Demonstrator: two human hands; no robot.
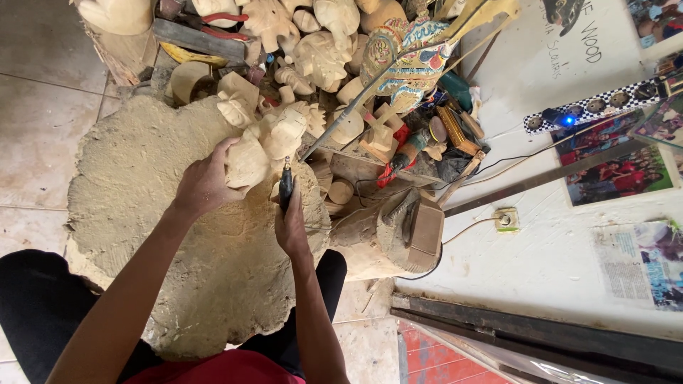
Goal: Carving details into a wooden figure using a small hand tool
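Observation:
My left hand (203,186) grips a pale, unpainted wooden carving (249,162) and steadies it on a big dusty wood block (163,235). My right hand (292,226) holds a slim dark rotary carving tool (286,185) upright, its thin bit pointing up just beside the carving's right side. Whether the bit touches the wood I cannot tell. More carved pale pieces (284,128) sit right above the one I hold.
A heap of unpainted wooden figures (320,50) lies at the top, with a painted figure (405,57), pliers (220,25) and hand tools. A cable (455,167) runs to a wall socket (506,220). A power strip (605,103) hangs on the white wall. Tiled floor (35,128) lies left.

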